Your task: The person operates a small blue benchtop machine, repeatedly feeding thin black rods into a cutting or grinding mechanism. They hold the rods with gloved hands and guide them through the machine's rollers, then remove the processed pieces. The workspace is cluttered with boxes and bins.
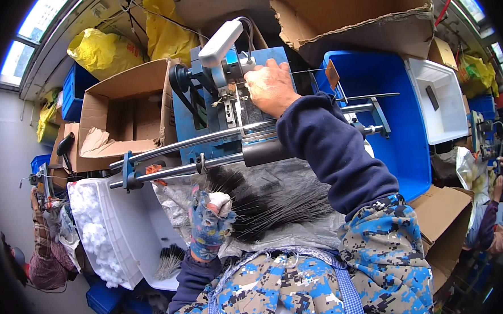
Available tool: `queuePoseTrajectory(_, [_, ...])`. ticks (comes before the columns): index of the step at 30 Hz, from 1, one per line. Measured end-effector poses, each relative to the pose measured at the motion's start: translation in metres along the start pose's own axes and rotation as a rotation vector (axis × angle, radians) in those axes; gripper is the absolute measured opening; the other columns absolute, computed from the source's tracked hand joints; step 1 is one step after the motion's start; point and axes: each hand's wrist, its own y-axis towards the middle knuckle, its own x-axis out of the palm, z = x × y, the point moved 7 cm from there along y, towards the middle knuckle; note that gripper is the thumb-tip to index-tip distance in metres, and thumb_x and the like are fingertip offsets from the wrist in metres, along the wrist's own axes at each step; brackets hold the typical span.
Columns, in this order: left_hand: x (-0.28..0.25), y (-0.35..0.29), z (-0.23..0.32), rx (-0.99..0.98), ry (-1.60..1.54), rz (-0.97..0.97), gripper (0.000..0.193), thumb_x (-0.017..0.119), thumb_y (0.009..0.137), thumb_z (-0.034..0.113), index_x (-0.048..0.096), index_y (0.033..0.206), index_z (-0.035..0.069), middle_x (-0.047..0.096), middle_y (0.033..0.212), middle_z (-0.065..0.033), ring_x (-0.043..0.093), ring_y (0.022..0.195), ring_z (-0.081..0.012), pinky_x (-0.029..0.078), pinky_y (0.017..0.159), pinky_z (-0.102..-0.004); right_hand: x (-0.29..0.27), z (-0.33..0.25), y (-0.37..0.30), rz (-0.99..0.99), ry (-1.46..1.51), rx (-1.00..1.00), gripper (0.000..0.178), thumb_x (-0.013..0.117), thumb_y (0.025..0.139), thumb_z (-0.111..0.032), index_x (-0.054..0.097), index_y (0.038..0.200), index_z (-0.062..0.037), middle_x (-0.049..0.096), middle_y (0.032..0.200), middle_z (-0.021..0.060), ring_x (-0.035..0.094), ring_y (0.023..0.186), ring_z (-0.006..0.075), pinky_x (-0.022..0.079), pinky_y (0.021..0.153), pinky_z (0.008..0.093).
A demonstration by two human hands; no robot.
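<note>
My left hand [210,219], in a torn patterned glove with pale wrapping at the thumb, is curled beside a pile of thin wire-like rods with dark ends [282,203]. What its fingers hold, if anything, is too small to tell. Bare and bent at the fingers, my right hand [270,88] rests on the upper part of a blue bench machine [228,98], close to a small white box. My fingertips are partly hidden there. The rods lie on a grey-white plastic sheet [301,234] over my lap. Steel rails [216,135] cross in front of the machine.
A cardboard box [124,107] stands left of the machine; a blue bin [399,149] and a white tub [439,99] stand right. At lower left are white bins [144,225], one with white fluffy pieces [93,222]. Other people [55,258] work at both sides.
</note>
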Motion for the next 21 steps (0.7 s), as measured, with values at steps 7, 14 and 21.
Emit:
queuePoseTrajectory(7, [-0.009,-0.008,-0.009,-0.066,0.006,0.036,0.034,0.068,0.061,0.000,0.059,0.093,0.007,0.060,0.082,-0.0082,0.058,0.074,-0.0271,0.045,0.072,-0.0400,-0.026,0.015,-0.050,0.171,-0.012,-0.026,0.049,0.068,0.071,-0.031,0.056,0.106,0.0017,0.035,0.125,0.0198,0.039,0.111,0.0330,0.037,0.086,0.0438])
queuePoseTrajectory(14, [0.003,0.018,0.032,0.148,0.098,0.025,0.028,0.068,0.063,0.000,0.059,0.089,0.007,0.060,0.080,-0.0086,0.058,0.072,-0.0290,0.045,0.070,-0.0400,-0.019,0.017,-0.057,-0.057,0.154,0.047,0.052,0.066,0.077,-0.029,0.050,0.114,0.0043,0.037,0.116,0.0200,0.049,0.099,0.0336,0.045,0.082,0.0398])
queuePoseTrajectory(21, [0.001,0.006,0.017,0.038,0.050,0.006,0.029,0.066,0.064,0.000,0.059,0.090,0.007,0.059,0.081,-0.0095,0.057,0.073,-0.0284,0.045,0.066,-0.0374,-0.009,0.000,-0.051,-0.101,0.149,0.035,0.061,0.060,0.081,-0.031,0.040,0.122,0.0089,0.044,0.104,0.0220,0.059,0.084,0.0344,0.050,0.074,0.0389])
